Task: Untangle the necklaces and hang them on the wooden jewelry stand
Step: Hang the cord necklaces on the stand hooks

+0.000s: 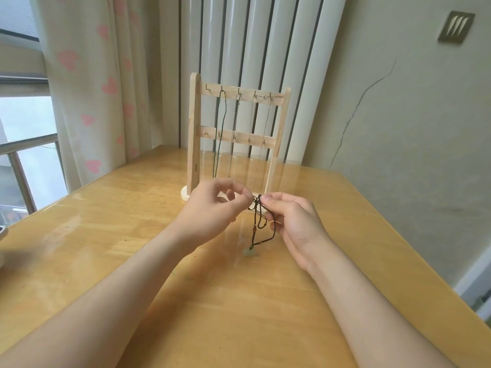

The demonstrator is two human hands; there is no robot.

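Bare forearms come in from the bottom edge, over the wooden table [111,235]. At the far left a grey-rimmed object [2,243] is cut off by the frame and too blurred to name. Bare tabletop lies between it and the left hand [212,208], whose thumb and forefinger pinch the top of a dark cord necklace [259,221], the other fingers curled loosely beneath.

The cord bunches into a tangle at the pinch and hangs in loops to a pale green pendant [249,252]. Whether the pendant touches the table cannot be told. The right hand [295,221] pinches the same tangle from the other side with thumb and forefinger, and its lower fingers hide part of a loop.

Just behind the hands stands the wooden jewelry stand [192,128], its round base mostly covered by the left hand. From its top bar hang a green cord [221,134], a silver chain [233,134] and a thin chain [259,134], faint against the background. Their lower ends vanish behind the hands. To the right, open tabletop runs to a slanting edge close to the wall [398,115].
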